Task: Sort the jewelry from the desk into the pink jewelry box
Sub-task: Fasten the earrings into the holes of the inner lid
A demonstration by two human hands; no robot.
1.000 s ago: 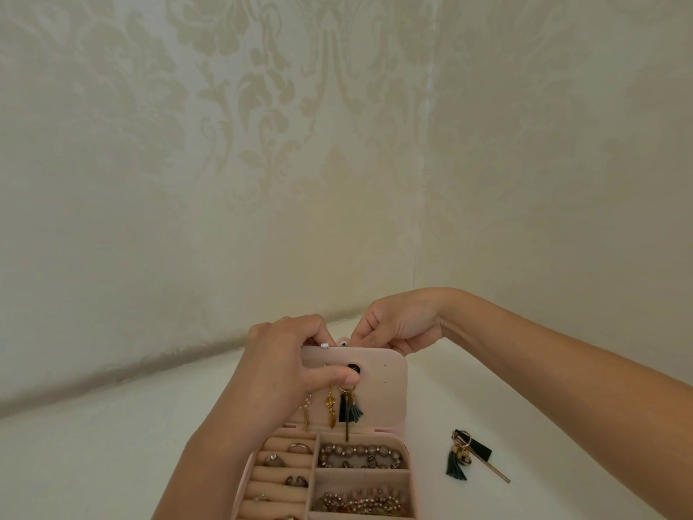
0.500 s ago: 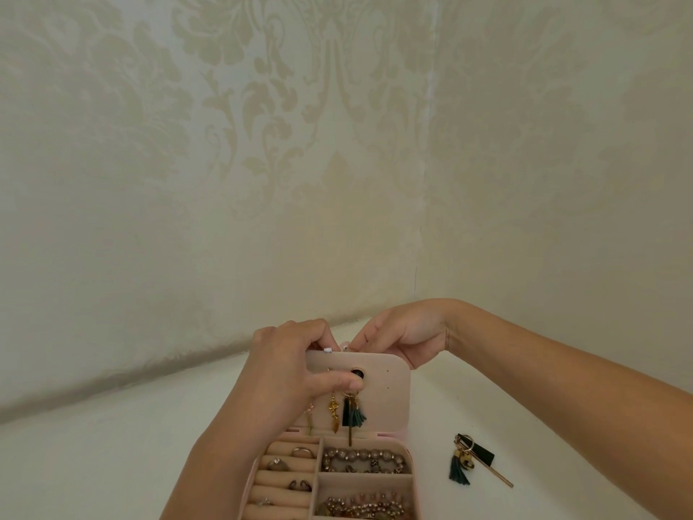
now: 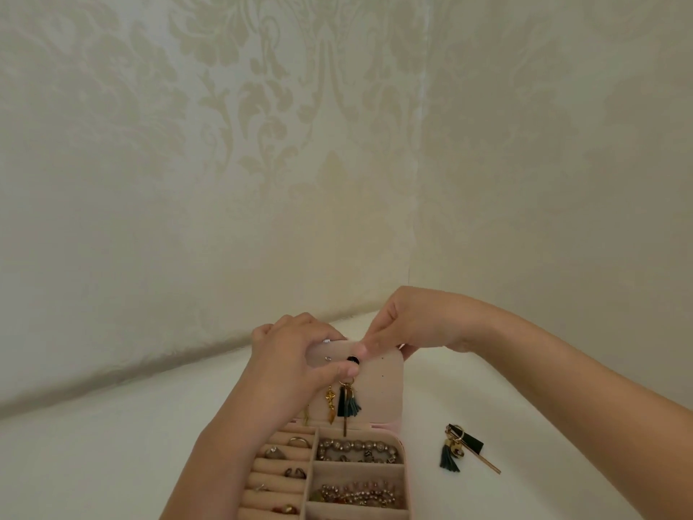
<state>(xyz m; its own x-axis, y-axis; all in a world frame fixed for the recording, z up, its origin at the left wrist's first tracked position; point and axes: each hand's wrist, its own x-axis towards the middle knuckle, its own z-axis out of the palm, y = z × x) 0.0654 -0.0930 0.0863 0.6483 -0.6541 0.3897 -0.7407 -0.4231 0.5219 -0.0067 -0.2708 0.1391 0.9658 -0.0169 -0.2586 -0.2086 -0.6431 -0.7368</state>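
A person's two hands work at the raised lid (image 3: 382, 388) of a pink box (image 3: 407, 482) open on a white table (image 3: 112, 463), below a patterned wall (image 3: 225, 144). The left hand (image 3: 296, 354) grips the lid, fingers curled over its top edge and thumb pressed to the front panel beside the dark stud of a tassel earring (image 3: 348, 405) that hangs there next to a gold earring (image 3: 330, 407). The right hand (image 3: 412, 324) reaches over from behind and pinches the lid's top edge just above that stud. Whether a backing sits between its fingertips is hidden.

The step in hand appears to be fixing the tassel earring to the lid's panel. In the tray below, rings (image 3: 296, 441) sit in the rolls on the left and bracelets (image 3: 356, 448) fill the compartments on the right, so most of the sorting looks done.

A matching loose earring (image 3: 455, 450) lies on the table to the right of the box, apart from it. The next move likely calls for letting go of the lid without tipping it, picking that small piece up in a fine pinch and threading its post through a free hole beside its pair.
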